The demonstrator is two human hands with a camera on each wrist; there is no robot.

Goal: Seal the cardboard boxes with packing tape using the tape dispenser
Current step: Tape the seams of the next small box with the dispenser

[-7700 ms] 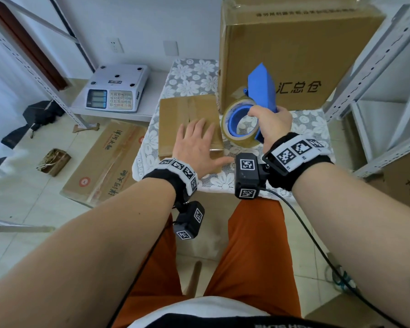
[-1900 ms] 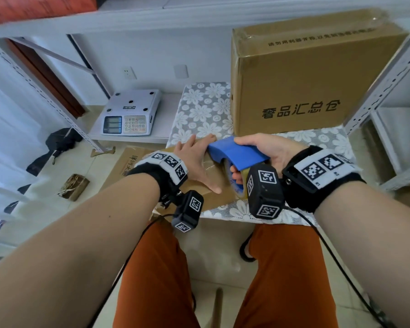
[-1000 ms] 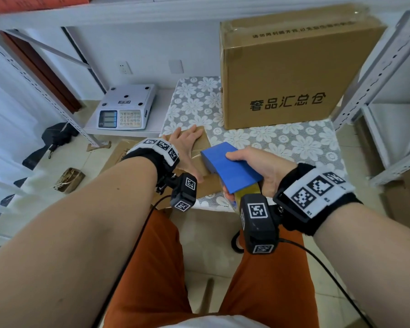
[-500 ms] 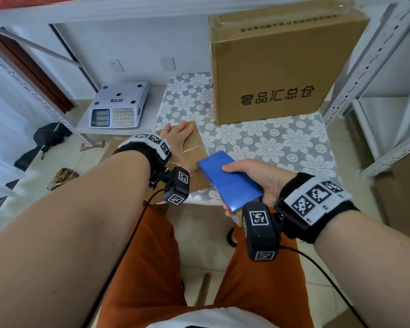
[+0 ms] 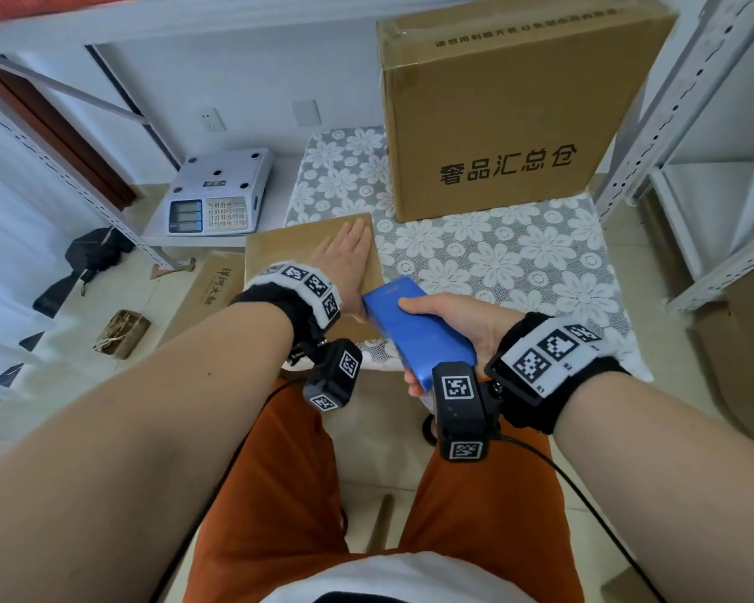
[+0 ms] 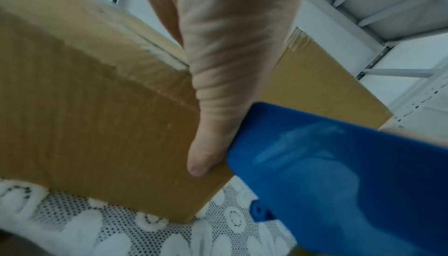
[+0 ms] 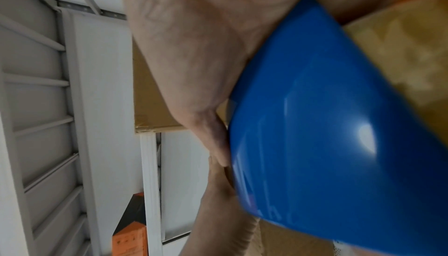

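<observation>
On lace tablecloth, flat left hand pins small box (right hand grips dispenser beside it).

Soft daylight filled the room, shadows faint. The head view was sharp but bowed at its edges. Both wrist views were blurred; glare shone at 3 o'clock on the glossy blue plastic tape dispenser.

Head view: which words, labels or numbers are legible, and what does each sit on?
"奢品汇总仓": front of the large cardboard box.
Small line along that box's top edge: too small to read.
Flattened carton on the floor: print unclear.
Scale keypad and label: too small.
Wristbands: coded markers only.
</observation>
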